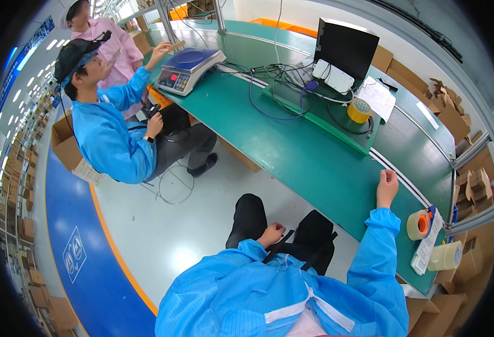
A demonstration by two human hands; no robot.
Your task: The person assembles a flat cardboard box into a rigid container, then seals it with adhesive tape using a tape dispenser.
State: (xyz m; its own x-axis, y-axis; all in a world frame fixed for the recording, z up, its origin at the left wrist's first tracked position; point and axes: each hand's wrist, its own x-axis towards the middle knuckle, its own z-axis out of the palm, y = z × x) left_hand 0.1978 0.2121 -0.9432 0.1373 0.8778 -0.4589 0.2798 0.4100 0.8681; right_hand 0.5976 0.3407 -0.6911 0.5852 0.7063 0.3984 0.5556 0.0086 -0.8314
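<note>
My left hand (272,235) rests on my lap with its fingers curled in; nothing shows in it. On the green tabletop (309,174) lies my right hand (388,188), closed in a loose fist with no object visible in it. Nearest to that hand, toward the table's right end, are an orange-cored tape roll (418,224) and a stack of white label sheets (427,247). A wider roll of clear tape (445,256) is at the edge beside them. Farther up the table, a yellow tape roll (359,110) sits on a green-edged board (337,132).
A seated co-worker in a blue jacket (112,135) reaches over a weighing scale (188,70) with a small tan piece in hand. Another person in pink (109,45) stands behind. A monitor (345,48), tangled cables (292,76) and cardboard boxes (407,78) line the back.
</note>
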